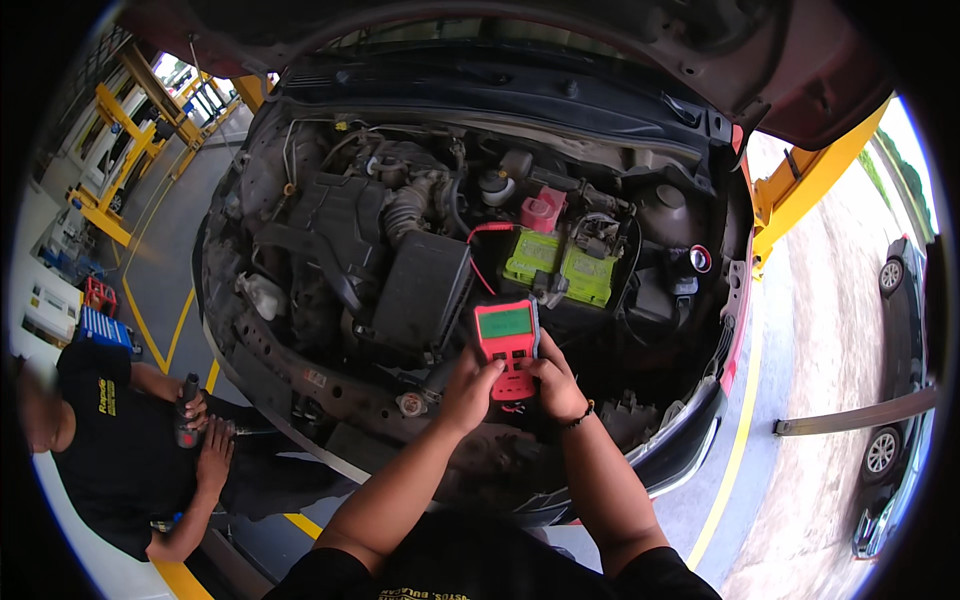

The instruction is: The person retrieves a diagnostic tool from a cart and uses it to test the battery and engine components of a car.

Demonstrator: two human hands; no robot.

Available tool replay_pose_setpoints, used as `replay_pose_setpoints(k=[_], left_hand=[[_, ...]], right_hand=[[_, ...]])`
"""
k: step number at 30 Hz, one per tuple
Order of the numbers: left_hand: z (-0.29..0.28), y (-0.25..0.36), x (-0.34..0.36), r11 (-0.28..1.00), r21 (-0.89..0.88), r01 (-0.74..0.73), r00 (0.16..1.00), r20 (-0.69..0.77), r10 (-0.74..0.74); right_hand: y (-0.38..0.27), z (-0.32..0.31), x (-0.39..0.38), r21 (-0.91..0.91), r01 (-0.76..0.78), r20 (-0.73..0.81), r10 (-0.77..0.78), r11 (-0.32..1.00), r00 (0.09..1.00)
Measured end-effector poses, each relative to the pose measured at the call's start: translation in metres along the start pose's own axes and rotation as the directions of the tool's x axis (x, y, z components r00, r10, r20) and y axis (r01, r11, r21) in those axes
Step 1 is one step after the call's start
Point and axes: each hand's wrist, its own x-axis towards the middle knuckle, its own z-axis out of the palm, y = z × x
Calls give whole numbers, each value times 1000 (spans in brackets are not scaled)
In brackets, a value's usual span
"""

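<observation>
Between my two hands I hold a red handheld battery tester [513, 366] with a lit green screen, above the front of an open engine bay. My left hand [470, 385] grips its left side, thumb on the buttons. On its right side, my right hand [556, 378] is closed with the thumb near the keys; a dark bracelet circles that wrist. A red cable [474, 262] runs from behind the tester up toward the green-topped car battery [560, 268]. A red terminal cover [542, 208] sits at the battery's far edge. The cable's clamps are not clear.
A black air filter box [420, 290] lies left of the battery, and the raised hood [760, 60] hangs overhead. At left, a co-worker [120, 430] in black holds a cordless power tool [188, 410]. Yellow lift posts [800, 190] flank the car. A lift arm [855, 412] extends at right.
</observation>
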Motion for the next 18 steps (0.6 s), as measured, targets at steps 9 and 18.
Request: replay_pose_setpoints(k=[9, 18], left_hand=[[7, 7, 0, 996, 79, -51, 999, 3, 51], [6, 4, 4, 998, 45, -51, 999, -12, 51]], right_hand=[[-3, 3, -1, -27, 35, -34, -36, 999, 999], [0, 7, 0, -1, 94, -55, -94, 996, 994]])
